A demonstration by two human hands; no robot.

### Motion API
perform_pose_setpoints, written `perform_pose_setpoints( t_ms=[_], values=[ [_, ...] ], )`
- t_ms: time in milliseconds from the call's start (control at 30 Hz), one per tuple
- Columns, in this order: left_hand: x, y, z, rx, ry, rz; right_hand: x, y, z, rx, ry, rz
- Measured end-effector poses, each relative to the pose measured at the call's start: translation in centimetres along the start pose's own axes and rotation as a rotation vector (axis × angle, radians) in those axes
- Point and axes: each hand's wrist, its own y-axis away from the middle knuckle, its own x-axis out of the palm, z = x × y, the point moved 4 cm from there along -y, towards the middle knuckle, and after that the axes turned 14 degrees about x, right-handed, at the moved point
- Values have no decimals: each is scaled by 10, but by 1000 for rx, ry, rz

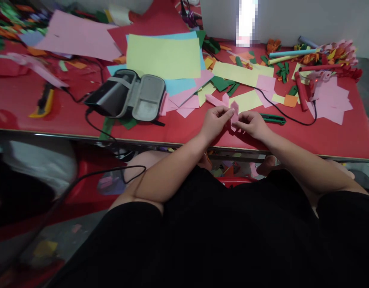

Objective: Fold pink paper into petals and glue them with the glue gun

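Between my two hands is a narrow folded piece of pink paper [235, 111] with a pointed top, held upright just above the red table's front part. My left hand [217, 120] pinches its left side between thumb and fingers. On the lower right side, my right hand [252, 124] grips the same piece with thumb and forefinger. More folded pink paper [216, 101] lies just behind my left hand. A green utility knife [273, 119] rests on the table beside my right hand.
An open grey case [148, 98] with a dark device and cables sits left of my hands. Yellow sheets [163, 56] lie behind it. A pink glue gun [318, 82], rolled paper tubes and paper flowers are at the right. A yellow cutter [45, 103] lies far left.
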Motion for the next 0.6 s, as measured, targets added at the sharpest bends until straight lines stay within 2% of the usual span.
perform_pose_setpoints(
  t_ms=[100,200,267,300,367,433,500,600],
  values=[
    [-1,-3,1,-15,11,4,-4,-8,1,7,-6,72],
    [-8,-10,6,-125,41,51,-12,-14,4,59,-6,212],
    [-17,-16,9,-200,18,114,-24,-14,6,111,24,255],
    [-22,-19,9,-196,-44,143,-32,-13,7,139,58,261],
    [-33,-27,6,-82,-288,176,-48,-10,9,181,185,260],
    [-39,-34,0,98,-601,215,-63,-5,12,177,370,209],
    [-37,-39,-2,223,-806,304,-75,-1,16,141,537,90],
    [-31,-49,0,241,-923,438,-82,7,21,64,643,-110]
  ],
)
